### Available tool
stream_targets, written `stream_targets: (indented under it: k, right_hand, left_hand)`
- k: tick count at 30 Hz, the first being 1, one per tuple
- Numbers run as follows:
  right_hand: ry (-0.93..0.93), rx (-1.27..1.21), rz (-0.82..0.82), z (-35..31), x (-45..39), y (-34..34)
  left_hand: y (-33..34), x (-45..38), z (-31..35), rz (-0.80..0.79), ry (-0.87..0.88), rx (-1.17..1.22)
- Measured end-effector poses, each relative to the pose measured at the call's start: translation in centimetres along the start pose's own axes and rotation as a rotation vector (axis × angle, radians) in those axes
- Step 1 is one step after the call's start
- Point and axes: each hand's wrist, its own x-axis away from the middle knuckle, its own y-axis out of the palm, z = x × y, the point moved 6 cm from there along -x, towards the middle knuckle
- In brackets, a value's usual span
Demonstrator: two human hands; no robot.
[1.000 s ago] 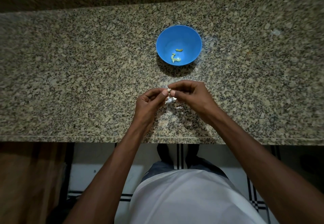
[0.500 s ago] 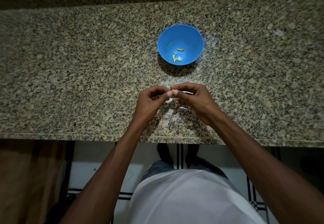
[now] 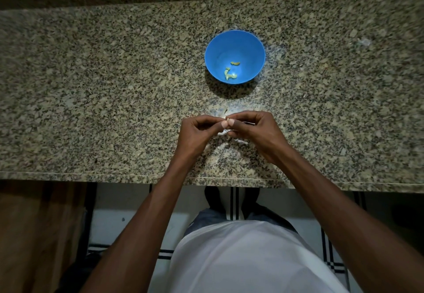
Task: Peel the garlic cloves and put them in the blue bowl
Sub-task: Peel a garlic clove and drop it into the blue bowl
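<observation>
Both hands (image 3: 226, 129) pinch a garlic clove (image 3: 227, 118) near the blue bowl (image 3: 252, 47), papery skins (image 3: 241, 141) beneath.

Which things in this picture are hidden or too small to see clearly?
- Garlic clove, head view: the fingertips of the left hand and right hand cover most of it; how far it is peeled is unclear.
- Pieces in the blue bowl, head view: too small to count surely.

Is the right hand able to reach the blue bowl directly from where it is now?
Probably yes. The blue bowl stands just beyond the right hand on bare countertop, nothing between them. But that hand and the left hand both pinch a garlic clove, so it is occupied.
</observation>
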Motion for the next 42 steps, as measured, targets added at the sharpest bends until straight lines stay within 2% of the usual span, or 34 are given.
stream_targets:
  k: [8,23,26,29,31,34,38,42]
  right_hand:
    - [-0.006,0.070,0.000,-0.1,0.0,-0.7]
    - [-0.024,0.120,-0.029,-0.4,-0.2,-0.4]
    - [-0.031,0.168,-0.012,-0.1,-0.3,-0.5]
    - [0.002,0.095,0.019,0.6,-0.2,-0.9]
    - [0.049,-0.019,0.019,1.0,-0.1,-1.0]
    - [0.118,-0.126,-0.003,1.4,0.1,-1.1]
    - [0.164,-0.147,-0.022,1.7,0.2,-1.1]
    - [0.193,-0.143,-0.050,1.6,0.4,-0.6]
  left_hand:
    - [0.4,0.1,-0.4,-0.011,-0.012,-0.045]
    - [2.3,0.1,-1.6,-0.174,-0.252,0.073]
    - [2.7,0.0,-1.3,-0.154,-0.275,0.113]
    - [2.0,-0.2,-1.3,-0.052,-0.298,0.254]
    - [0.9,-0.4,-1.5,0.026,-0.262,0.258]
    - [-0.5,-0.2,-1.5,0.084,-0.144,0.117]
    - [-0.4,0.3,-0.2,0.019,0.065,-0.093]
    - [0.6,0.6,0.9,-0.042,0.160,-0.167]
